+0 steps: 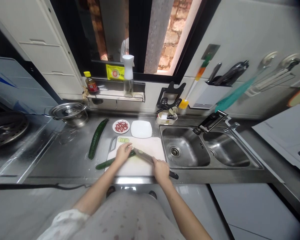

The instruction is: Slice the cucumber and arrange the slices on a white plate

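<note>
My right hand (161,170) is wrapped round the black handle of a kitchen knife (145,156), whose blade points to the upper left. The blade's tip end is at the cut end of a cucumber (106,164) lying slantwise over the white cutting board (147,169). My left hand (123,153) grips this cucumber close to the blade, fingers bent, and hides part of it. Several thin cucumber slices (123,140) lie in an overlapping row at the board's top left. A slice seems to cling to the blade.
Left of the board lies a whole cucumber (97,140). Behind the board are a plate of chopped red pieces (121,126) and a white square plate (141,128). A double sink (185,146) is at the right, a lidded steel pot (72,115) at the back left.
</note>
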A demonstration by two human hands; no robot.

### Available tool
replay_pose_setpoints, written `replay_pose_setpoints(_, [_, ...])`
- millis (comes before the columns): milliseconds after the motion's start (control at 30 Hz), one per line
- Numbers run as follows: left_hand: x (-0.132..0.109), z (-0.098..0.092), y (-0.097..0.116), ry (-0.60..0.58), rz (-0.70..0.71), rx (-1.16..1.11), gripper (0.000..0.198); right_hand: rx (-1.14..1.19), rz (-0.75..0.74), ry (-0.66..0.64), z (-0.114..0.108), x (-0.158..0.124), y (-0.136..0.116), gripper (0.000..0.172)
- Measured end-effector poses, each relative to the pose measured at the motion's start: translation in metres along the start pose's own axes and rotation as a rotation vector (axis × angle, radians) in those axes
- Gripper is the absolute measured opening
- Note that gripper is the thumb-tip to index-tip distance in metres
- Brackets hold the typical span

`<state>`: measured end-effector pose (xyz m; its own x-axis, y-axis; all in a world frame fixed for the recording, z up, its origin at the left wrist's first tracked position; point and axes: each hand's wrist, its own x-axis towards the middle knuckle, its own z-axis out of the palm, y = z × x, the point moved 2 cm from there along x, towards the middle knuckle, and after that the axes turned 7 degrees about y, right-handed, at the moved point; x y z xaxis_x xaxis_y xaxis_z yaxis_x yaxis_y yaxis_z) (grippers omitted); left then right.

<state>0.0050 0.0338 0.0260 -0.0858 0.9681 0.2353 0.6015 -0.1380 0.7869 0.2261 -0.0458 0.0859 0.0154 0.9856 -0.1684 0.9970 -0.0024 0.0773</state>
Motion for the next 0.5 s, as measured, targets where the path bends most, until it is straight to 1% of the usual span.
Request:
replay_pose_setpoints(100, [0.006,-0.003,0.013,-0.076,0.042,-0.007,0.027,-0.013,-0.012,0.040,-0.001,0.000,0.002,0.039])
replay_pose_setpoints(233, [0.008,-0.002,0.027,-0.255,0.132,0.006,0.030,-0.017,-0.036,0.084,-0.003,0.000,0.003,0.041])
replay_pose_setpoints(400, [0.008,0.003,0.031,-0.417,0.160,0.019,0.027,-0.010,-0.066,0.118,0.001,-0.001,0.007,0.041])
replay_pose_setpoints(500, [0.007,0.008,0.033,-0.464,0.149,-0.017,0.024,-0.008,-0.069,0.123,0.008,-0.002,0.011,0.040])
